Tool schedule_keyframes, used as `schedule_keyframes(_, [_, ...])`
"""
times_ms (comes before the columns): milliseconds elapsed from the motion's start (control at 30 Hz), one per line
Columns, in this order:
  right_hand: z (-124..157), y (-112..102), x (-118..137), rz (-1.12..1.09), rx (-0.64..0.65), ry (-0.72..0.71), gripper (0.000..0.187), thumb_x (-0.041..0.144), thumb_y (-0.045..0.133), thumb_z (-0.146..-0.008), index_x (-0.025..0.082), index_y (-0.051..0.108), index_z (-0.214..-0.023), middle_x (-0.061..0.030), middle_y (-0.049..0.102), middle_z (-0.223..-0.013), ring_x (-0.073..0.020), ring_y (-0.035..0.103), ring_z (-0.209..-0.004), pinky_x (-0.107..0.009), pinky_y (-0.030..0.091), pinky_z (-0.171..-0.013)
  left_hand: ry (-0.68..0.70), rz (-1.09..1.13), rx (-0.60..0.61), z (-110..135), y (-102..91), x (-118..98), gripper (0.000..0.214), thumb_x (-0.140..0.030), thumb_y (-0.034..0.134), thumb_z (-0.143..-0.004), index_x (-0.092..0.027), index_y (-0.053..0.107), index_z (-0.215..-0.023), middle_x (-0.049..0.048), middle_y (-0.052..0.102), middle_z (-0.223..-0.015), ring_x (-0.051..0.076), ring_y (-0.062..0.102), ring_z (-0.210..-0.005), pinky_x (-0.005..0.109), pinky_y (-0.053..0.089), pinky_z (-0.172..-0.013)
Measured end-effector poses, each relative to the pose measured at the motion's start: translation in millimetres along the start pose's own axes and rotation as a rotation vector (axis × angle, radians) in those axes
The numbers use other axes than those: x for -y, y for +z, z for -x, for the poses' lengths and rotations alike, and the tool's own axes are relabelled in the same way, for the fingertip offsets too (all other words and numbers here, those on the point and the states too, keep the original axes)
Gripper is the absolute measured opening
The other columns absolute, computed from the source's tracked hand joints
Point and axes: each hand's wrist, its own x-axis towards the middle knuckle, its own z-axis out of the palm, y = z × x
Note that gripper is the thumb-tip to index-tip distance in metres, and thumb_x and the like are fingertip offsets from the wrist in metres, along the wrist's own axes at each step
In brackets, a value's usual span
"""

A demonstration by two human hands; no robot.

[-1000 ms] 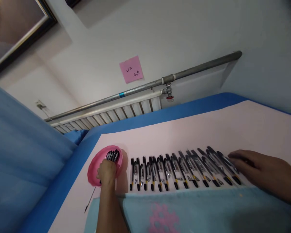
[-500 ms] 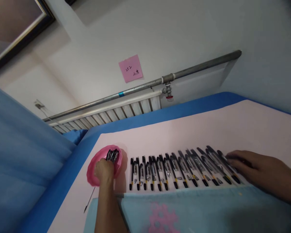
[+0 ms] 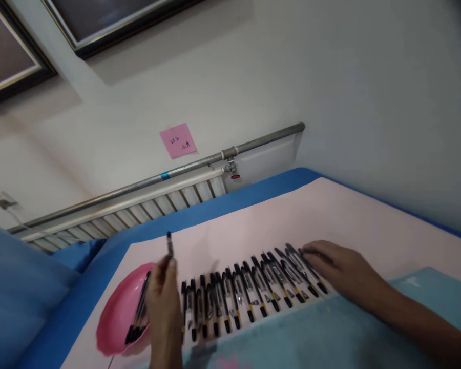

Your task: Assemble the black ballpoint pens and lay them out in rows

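My left hand (image 3: 163,294) is closed around a dark pen (image 3: 170,245), whose black end sticks up above the fingers. It is raised between the pink bowl (image 3: 109,312) and the row of pens. Several black-ended pens (image 3: 135,323) lie in the bowl, leaning on its right side. Clear-barrelled pens with black ends (image 3: 249,292) lie side by side in a slanting row, with loose caps and small metal tips among them. At the row's right end, the fingertips of my right hand (image 3: 332,260) are closed at the top of the last pen (image 3: 313,271).
A light blue cloth (image 3: 292,335) lies along the near edge of the pale pink table top (image 3: 253,218). Behind the table are a white radiator (image 3: 169,205), a metal pipe (image 3: 138,185) and a wall bearing a pink note (image 3: 177,141). A blue curtain (image 3: 11,297) hangs at left.
My left hand has come up out of the bowl and to its right, now with a pen in it. My right hand stays at the row's end. The camera view has shifted.
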Motion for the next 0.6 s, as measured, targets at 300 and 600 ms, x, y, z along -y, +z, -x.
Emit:
schedule_keyframes(300, [32.0,28.5,50.4,-0.670,0.552,0.139,0.027,0.033,0.050,-0.078,0.016,0.057,-0.098,-0.0025,0.062,-0.078,-0.0087,0.050,-0.057,-0.019,0.037,-0.050,-0.678,0.707,0.626,109.0,70.5,-10.8,0.025,-0.024,0.074,-0.058,-0.017,0.063,-0.080,0.0054,0.067,-0.080,0.016,0.062,-0.074,0.029,0.047,-0.070])
schedule_keyframes(600, [37.8,34.6,47.1,-0.534,0.497,0.092,0.013,0.026,0.054,-0.075,0.016,0.060,-0.081,0.0047,0.046,-0.058,-0.0069,0.041,-0.054,-0.018,0.029,-0.049,-0.558,0.668,0.544,87.9,61.0,-11.8,0.027,-0.030,0.071,-0.063,-0.015,0.063,-0.084,0.0078,0.066,-0.085,0.016,0.061,-0.072,0.028,0.047,-0.066])
